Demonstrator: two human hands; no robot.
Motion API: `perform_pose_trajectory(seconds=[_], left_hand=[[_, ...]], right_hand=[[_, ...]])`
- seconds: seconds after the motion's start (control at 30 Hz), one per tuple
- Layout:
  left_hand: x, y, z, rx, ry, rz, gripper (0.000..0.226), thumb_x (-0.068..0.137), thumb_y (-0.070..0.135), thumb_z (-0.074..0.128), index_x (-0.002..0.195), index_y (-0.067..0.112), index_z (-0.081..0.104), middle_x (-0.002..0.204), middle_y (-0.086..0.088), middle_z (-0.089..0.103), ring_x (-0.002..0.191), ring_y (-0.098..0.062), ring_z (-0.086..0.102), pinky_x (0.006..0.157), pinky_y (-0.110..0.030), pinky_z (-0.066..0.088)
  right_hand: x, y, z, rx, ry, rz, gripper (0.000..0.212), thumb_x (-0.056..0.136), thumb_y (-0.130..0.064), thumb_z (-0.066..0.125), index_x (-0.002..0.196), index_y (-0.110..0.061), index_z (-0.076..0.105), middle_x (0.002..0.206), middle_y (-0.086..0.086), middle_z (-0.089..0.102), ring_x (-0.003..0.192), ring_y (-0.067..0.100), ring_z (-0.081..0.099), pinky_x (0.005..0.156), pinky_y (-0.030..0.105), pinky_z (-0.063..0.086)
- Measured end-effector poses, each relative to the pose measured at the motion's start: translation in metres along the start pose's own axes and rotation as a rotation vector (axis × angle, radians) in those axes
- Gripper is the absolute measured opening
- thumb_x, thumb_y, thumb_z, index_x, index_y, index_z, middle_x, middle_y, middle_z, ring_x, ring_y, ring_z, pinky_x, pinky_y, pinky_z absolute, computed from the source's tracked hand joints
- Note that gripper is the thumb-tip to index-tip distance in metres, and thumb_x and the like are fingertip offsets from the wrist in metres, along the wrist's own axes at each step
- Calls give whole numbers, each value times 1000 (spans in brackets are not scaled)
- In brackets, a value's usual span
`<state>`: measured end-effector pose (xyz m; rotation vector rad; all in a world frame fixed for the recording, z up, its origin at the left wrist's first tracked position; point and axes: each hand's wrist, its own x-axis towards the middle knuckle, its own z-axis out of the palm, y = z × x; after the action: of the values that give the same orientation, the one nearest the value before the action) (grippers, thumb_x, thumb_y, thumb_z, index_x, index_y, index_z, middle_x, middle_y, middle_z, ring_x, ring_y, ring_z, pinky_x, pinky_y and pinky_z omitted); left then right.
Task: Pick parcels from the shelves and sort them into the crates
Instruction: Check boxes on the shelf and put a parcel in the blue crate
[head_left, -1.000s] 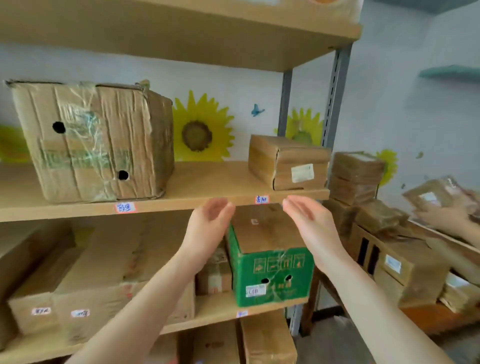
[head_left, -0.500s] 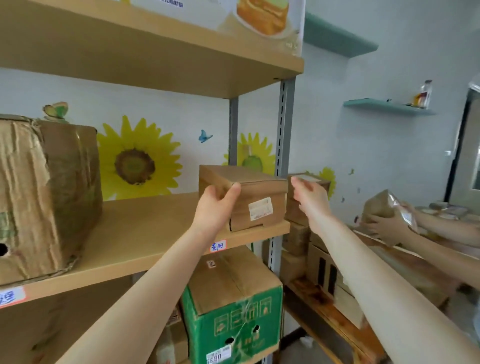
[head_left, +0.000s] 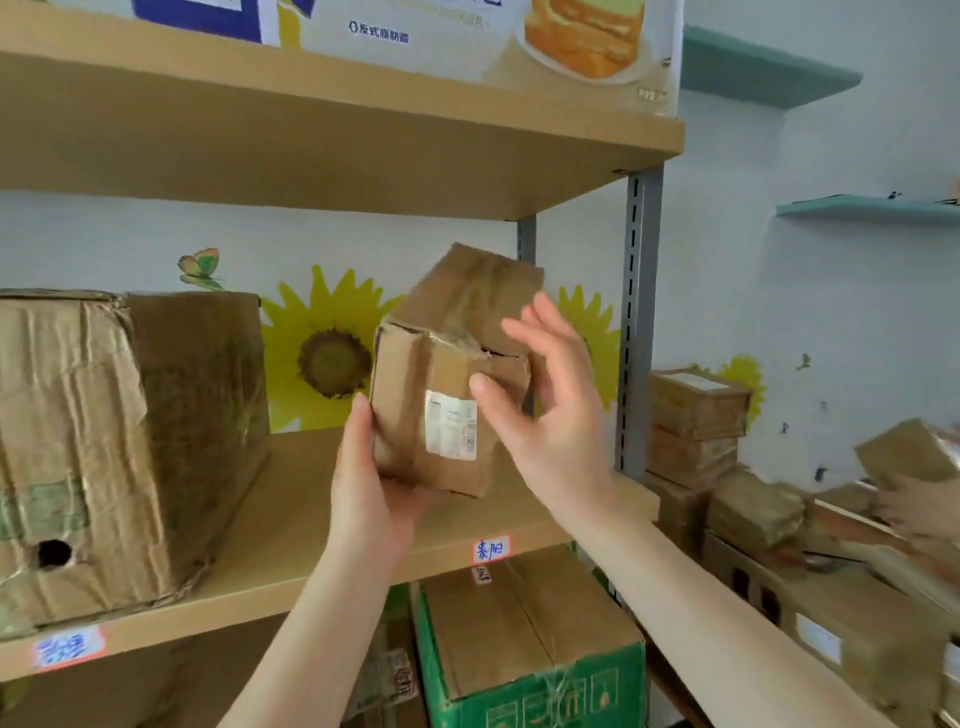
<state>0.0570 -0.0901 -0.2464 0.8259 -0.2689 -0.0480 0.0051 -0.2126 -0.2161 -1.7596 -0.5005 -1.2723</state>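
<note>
A pale wooden shelf (head_left: 291, 519) on grey slotted metal posts fills the view. On its middle board, at the left, sits a large brown cardboard box (head_left: 114, 441), crumpled and wrapped in shiny tape. Below, a green printed box (head_left: 530, 649) has a plain brown top. A small brown cardboard parcel (head_left: 431, 395), dented and taped, is held tilted just above the middle board. The left hand (head_left: 369, 499) grips it from beneath, thumb up its left edge. The right hand (head_left: 550, 415) is spread wide at its right side; contact is unclear. A white printed label (head_left: 451, 432) marks the parcel's front.
</note>
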Motion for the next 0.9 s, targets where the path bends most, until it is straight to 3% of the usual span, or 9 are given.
perform_pose_trajectory(seconds=[0.07,0.2,0.3,0.43,0.5,0.57,0.63,0.73,0.9], left_hand=[[-6,1,5,-105,-49,22,43,92,46,44,125,21,57,120,-9,66,113,-27,61,92,-52,49],[-3,12,1,189,14,99,21,97,25,44,108,20,61,112,-11,66,109,-30,62,83,-44,56],[1,38,-5,362,58,65,36,87,52,49,95,23,68,102,-6,68,94,-21,62,80,-38,49],[-1,61,-7,406,-67,-49,59,77,65,47,105,18,68,101,-4,74,88,-17,69,70,-32,50],[-1,58,-13,360,-13,-30,55,68,47,65,112,15,67,105,-6,73,86,-17,70,72,-32,53],[-1,54,-21,305,44,-24,57,63,37,68,115,13,66,103,-6,73,86,-18,69,74,-33,53],[-3,54,-27,253,32,-47,44,71,33,65,111,14,67,100,-6,73,85,-19,69,81,-36,52],[-8,55,-31,191,-9,-61,24,90,28,52,105,18,69,101,-8,73,88,-22,69,93,-40,48],[-12,57,-33,321,-14,15,39,86,36,55,125,32,56,120,-5,66,113,-28,61,99,-49,45]], right_hand=[[-5,0,15,125,91,170,64,73,-35,74,129,-25,44,136,-13,46,129,3,43,104,31,41],[-5,7,21,299,-33,395,41,78,-25,72,116,-20,55,98,-13,67,87,-9,63,74,10,49],[-10,21,14,96,-164,279,55,78,-42,68,129,-31,47,119,-11,62,109,-2,57,93,24,47],[-13,24,7,-251,-370,71,68,69,-68,46,131,-50,28,144,-22,30,136,-6,22,117,38,14],[-10,16,2,-61,-410,99,57,71,-62,59,123,-53,36,140,-29,30,133,-12,25,113,20,20],[-4,16,0,101,-179,207,51,77,-51,65,123,-47,43,135,-31,36,127,-18,30,105,12,24],[5,20,-3,189,18,479,65,77,-44,66,135,-33,40,141,-20,38,129,-6,35,106,21,26],[9,26,-5,646,-180,890,66,71,-42,68,130,-18,51,129,3,60,115,16,59,100,36,45],[-1,24,-4,752,-194,938,46,78,-36,63,121,-19,60,111,2,70,106,19,65,90,38,51]])
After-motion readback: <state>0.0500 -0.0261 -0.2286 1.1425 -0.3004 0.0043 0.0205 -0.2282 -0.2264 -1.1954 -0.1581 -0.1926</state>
